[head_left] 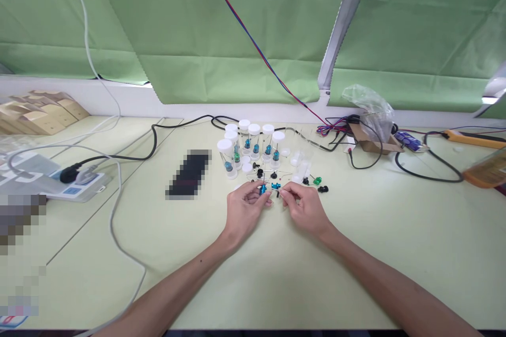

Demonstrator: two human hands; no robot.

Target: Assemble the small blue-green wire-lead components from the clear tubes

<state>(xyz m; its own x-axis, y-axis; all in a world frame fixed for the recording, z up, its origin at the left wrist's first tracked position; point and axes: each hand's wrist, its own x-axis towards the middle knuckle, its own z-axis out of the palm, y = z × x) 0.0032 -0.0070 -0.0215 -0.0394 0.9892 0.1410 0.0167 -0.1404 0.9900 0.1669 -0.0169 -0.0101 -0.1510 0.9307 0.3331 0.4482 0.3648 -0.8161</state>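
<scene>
My left hand [247, 208] is closed around a small blue fitting [263, 189] with a thin metal needle rising from it. Just to the right, my right hand [304, 208] has thumb and finger pinched together; what sits in the pinch is too small to make out. Between the fingertips a second blue fitting [275, 186] lies on the table. Small black fittings [274, 175] and thin metal pins are scattered beyond my hands. Behind them stand several clear tubes with white caps [254, 130], holding blue or green fittings. A green fitting [317, 180] lies to the right.
A dark pixelated rectangle [190, 174] lies left of my hands. Farther left are a power strip [85, 189], white cable and cardboard boxes [43, 113]. At the back right stand an open cardboard box [373, 139] with a plastic bag [371, 105], and black cables.
</scene>
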